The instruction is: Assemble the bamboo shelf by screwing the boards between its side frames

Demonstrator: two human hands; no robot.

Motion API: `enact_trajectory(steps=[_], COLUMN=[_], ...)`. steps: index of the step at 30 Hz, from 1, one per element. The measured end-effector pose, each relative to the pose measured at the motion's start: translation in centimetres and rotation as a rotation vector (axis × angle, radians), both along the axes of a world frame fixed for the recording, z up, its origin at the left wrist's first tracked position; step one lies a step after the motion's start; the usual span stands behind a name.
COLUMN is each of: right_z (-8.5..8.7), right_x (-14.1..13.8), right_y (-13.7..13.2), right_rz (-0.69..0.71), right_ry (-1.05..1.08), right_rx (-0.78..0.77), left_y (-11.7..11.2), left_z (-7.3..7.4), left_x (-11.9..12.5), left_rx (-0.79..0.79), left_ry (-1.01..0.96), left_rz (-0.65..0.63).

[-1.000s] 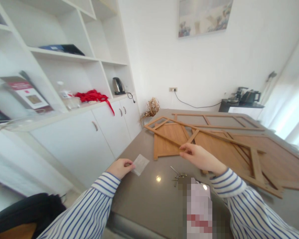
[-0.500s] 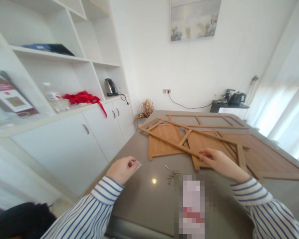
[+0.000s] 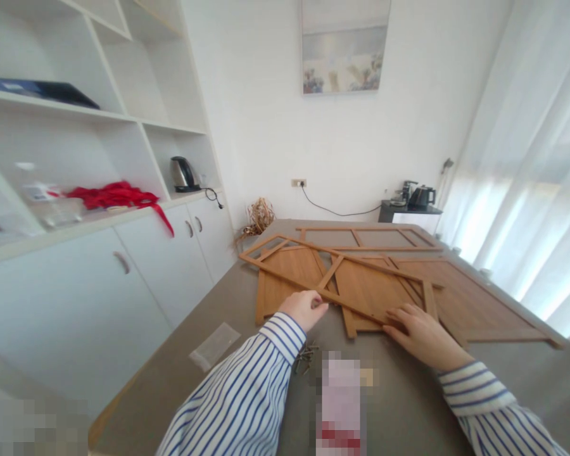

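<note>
Gripping a long, open-sided brown wooden frame [image 3: 331,272] with the right hand [image 3: 415,335], probably to steady it atop flat brown wooden panels [image 3: 368,285]; curling the left hand [image 3: 301,309] beside the frame's near edge, any hold impossible to tell; having silvery metal screws [image 3: 308,356] nearer than the frame, perhaps for reach.

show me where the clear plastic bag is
In the head view, the clear plastic bag lies on the table, left of centre, between the table's left edge and the left striped sleeve.
</note>
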State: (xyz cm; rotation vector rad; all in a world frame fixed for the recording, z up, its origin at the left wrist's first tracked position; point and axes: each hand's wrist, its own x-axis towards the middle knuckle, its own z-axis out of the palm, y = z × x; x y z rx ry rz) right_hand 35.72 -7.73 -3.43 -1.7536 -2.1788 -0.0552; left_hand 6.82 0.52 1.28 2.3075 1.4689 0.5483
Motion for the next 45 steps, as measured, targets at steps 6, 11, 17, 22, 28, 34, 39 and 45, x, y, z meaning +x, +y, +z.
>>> enact_trajectory(steps=[6,11,17,22,28,34,39,45], right_z=[-0.3,-0.1,-0.4,-0.6,-0.2,0.2,0.1,0.1], right_x=[0.3,0.1,0.1,0.3,-0.1,-0.2,-0.2,-0.2], right_y=[0.5,0.7,0.4,0.0,-0.6,-0.8,-0.8,-0.9], right_rz=[0.001,0.040,0.014,-0.035,-0.083,-0.097,-0.100,-0.096], right_ry=[-0.003,0.008,-0.038,-0.087,-0.125,-0.134,-0.137,-0.147], right_rx=[-0.050,-0.062,-0.001,0.032,0.016,0.066,0.075,0.088], left_y=[1.9,2.4,2.9,2.7,2.1,2.3,2.5,2.7], left_z=[-2.1,-2.9,-3.3,-3.5,-3.2,-3.6,-4.0,-4.6], left_x=[-0.8,-2.3,-2.7,-2.7,-2.5,-2.4,-2.3,-1.9], left_rx=[0.006,-0.014,0.005,0.031,0.049,0.055,-0.004,-0.207], left_ry=[0.026,0.057,0.040,0.009,-0.066,-0.123,-0.334,-0.562], left_rz=[0.088,0.151,0.177,0.198,0.187,0.189,0.170,0.167])
